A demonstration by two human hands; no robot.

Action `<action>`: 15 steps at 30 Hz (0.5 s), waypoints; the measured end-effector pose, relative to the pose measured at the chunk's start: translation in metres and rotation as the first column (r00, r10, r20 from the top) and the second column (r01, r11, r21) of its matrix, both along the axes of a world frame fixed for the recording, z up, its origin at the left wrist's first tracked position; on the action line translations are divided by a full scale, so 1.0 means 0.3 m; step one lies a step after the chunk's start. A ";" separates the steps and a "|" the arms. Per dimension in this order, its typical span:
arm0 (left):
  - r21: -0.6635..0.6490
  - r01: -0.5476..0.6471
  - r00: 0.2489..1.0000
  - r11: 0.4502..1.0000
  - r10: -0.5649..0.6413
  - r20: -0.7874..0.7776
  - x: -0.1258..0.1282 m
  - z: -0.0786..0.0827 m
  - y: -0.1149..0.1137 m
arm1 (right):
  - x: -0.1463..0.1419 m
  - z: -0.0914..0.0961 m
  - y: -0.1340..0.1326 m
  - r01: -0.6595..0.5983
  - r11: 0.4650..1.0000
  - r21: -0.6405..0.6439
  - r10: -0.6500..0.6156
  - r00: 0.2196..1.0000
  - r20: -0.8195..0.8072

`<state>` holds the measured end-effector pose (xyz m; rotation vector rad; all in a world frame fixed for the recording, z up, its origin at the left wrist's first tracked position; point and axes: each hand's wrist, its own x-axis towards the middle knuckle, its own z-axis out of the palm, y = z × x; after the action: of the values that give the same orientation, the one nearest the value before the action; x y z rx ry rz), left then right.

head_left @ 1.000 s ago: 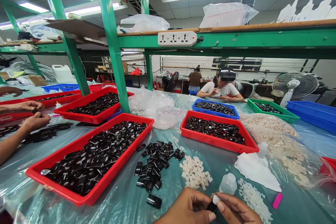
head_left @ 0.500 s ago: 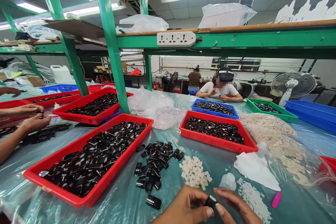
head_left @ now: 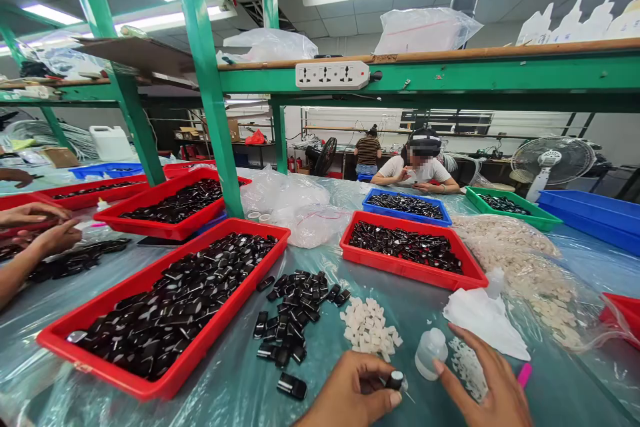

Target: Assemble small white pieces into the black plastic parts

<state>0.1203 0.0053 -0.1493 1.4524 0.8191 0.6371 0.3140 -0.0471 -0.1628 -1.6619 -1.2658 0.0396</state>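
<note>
No legible txt, labels or nos. anywhere in view.

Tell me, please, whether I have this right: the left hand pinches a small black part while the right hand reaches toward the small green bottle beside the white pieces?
Not quite: the bottle is clear with a white cap, not green, as the head view shows. The left hand does pinch a small black part, and the right hand reaches toward that bottle beside the white pieces.

A long table [head_left: 250, 387] covered in clear plastic sheet. On it lie red trays [head_left: 165, 380] of small black parts, a blue tray [head_left: 407, 219], a green tray [head_left: 530, 219], a loose pile of black parts [head_left: 293, 313], a heap of white pieces [head_left: 369, 333], a small clear bottle [head_left: 430, 352], a white cloth [head_left: 483, 323], a pink marker [head_left: 524, 375] and bags of pale pieces [head_left: 530, 273].
</note>
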 end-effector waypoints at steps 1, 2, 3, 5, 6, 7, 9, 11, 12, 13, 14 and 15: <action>-0.007 -0.015 1.000 1.000 0.015 -0.012 0.000 -0.001 0.000 | 0.013 -0.012 0.011 0.022 0.999 -0.043 -0.017 0.995 0.100; -0.013 -0.025 0.999 1.000 0.025 -0.029 0.000 0.000 0.000 | 0.022 -0.025 0.022 0.051 0.996 -0.077 -0.037 0.983 0.182; -0.019 -0.028 0.998 0.999 0.027 -0.049 0.001 0.003 0.000 | 0.027 -0.037 0.032 0.075 0.993 -0.097 -0.051 0.972 0.231; -0.026 -0.028 0.997 0.999 0.027 -0.068 0.002 0.012 0.001 | 0.030 -0.056 0.048 0.066 0.991 -0.118 -0.035 0.968 0.249; -0.029 -0.025 0.998 0.999 0.023 -0.065 0.003 0.017 0.001 | 0.028 -0.060 0.053 0.042 0.992 -0.119 -0.014 0.974 0.227; -0.033 -0.020 0.998 0.999 0.018 -0.058 0.004 0.021 0.002 | 0.024 -0.061 0.055 0.014 0.994 -0.108 0.006 0.983 0.183; -0.037 -0.011 0.999 0.999 0.010 -0.041 0.006 0.028 0.003 | 0.009 -0.050 0.050 -0.048 0.997 -0.057 0.048 0.999 -0.002; -0.045 -0.012 0.999 0.999 0.011 -0.033 0.008 0.032 0.003 | -0.018 -0.031 0.035 -0.118 0.993 0.013 0.115 0.939 -0.324; -0.047 -0.015 0.999 0.999 0.014 -0.035 0.008 0.033 0.003 | -0.033 -0.021 0.026 -0.142 0.989 0.044 0.145 0.858 -0.493; -0.048 -0.016 0.999 0.999 0.014 -0.038 0.009 0.034 0.003 | -0.048 -0.011 0.017 -0.160 0.985 0.068 0.167 0.755 -0.634; -0.049 -0.017 0.999 0.999 0.015 -0.041 0.009 0.035 0.004 | -0.062 -0.001 0.008 -0.177 0.980 0.088 0.184 0.651 -0.736; -0.046 -0.020 0.999 0.999 0.018 -0.041 0.009 0.035 0.004 | -0.074 0.008 0.001 -0.191 0.975 0.109 0.200 0.557 -0.806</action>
<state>0.1230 0.0064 -0.1387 1.4208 0.8756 0.6008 0.2919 -0.0469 -0.1605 -1.2084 -0.6924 0.8565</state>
